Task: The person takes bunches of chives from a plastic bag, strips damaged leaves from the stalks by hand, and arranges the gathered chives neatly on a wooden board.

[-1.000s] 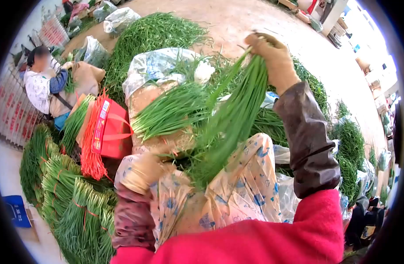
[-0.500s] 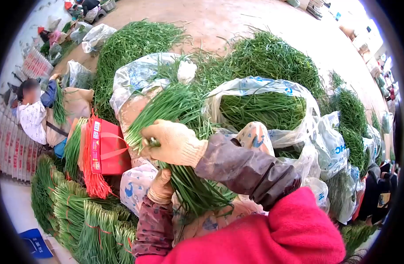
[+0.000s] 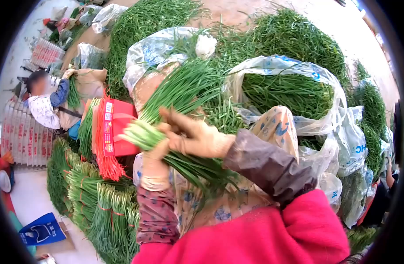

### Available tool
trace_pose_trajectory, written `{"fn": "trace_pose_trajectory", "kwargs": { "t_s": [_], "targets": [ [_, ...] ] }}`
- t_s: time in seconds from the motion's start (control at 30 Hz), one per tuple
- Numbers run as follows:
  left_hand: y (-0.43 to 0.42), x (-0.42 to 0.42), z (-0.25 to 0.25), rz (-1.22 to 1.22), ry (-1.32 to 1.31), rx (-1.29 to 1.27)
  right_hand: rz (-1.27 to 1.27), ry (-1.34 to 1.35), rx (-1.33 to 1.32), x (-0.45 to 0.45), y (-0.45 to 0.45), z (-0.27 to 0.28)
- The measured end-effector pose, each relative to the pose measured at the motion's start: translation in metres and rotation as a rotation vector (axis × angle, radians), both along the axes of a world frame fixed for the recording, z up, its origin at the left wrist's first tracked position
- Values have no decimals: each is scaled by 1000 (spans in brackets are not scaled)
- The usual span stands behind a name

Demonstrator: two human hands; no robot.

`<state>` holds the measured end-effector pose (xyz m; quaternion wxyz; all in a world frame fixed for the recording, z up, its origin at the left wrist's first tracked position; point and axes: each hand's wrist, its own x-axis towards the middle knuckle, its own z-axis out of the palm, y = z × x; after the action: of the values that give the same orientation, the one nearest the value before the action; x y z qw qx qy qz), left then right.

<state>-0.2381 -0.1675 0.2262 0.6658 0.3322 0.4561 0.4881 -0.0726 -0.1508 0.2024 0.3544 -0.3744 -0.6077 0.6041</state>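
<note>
My left hand (image 3: 155, 165), in a pale glove, grips a bunch of garlic chives (image 3: 194, 170) from below. The bunch's pale stem ends point to the upper left, and its dark leaves hang over my lap. My right hand (image 3: 201, 135), gloved too and slightly blurred, closes on the same bunch just behind the stem ends, against the left fingers. Right behind both hands, a loose heap of garlic chives (image 3: 184, 90) lies on a board. To the left of it stands a red box (image 3: 123, 127) with red ties (image 3: 106, 163) hanging down its side.
Tied chive bundles (image 3: 103, 211) stand at lower left. An open plastic bag (image 3: 343, 119) of greens sits at right, with large leaf piles (image 3: 299, 44) behind. Another person (image 3: 45, 103) sits at left beside stacked crates (image 3: 26, 136). A blue bag (image 3: 43, 231) lies on the floor.
My left hand has risen to the bunch, whose pale ends now show between both hands. My right hand has moved from over the heap onto this bunch. The view has shifted.
</note>
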Motion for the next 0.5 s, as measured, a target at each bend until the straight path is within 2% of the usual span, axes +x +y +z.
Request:
{"fn": "trace_pose_trajectory", "kwargs": {
  "t_s": [0.03, 0.1, 0.17, 0.23, 0.3, 0.37, 0.43, 0.47, 0.5],
  "targets": [
    [11, -15, 20, 34, 50, 36, 99, -70, -12, 1, -12, -5],
    [27, -53, 38, 126, -71, 262, 371, -265, -36, 4, -38, -35],
    [38, -95, 55, 147, 14, 388, 634, -424, -81, 25, -46, -42],
    [37, -119, 75, 154, 31, 435, 965, -1011, -134, 42, -28, -58],
    [37, -131, 84, 95, 51, 464, 460, -1247, -131, 56, -9, -51],
    [40, -116, 93, 147, 209, 468, -31, -808, 367, 61, 11, -39],
    [43, -80, 93, 186, 335, 438, -77, -306, 322, 34, 28, 15],
    [46, -60, 90, 175, 300, 431, -120, -173, 456, 15, 32, 22],
    [48, -42, 85, 147, 219, 415, -132, -149, 495, -1, 33, 29]
  ]
}}
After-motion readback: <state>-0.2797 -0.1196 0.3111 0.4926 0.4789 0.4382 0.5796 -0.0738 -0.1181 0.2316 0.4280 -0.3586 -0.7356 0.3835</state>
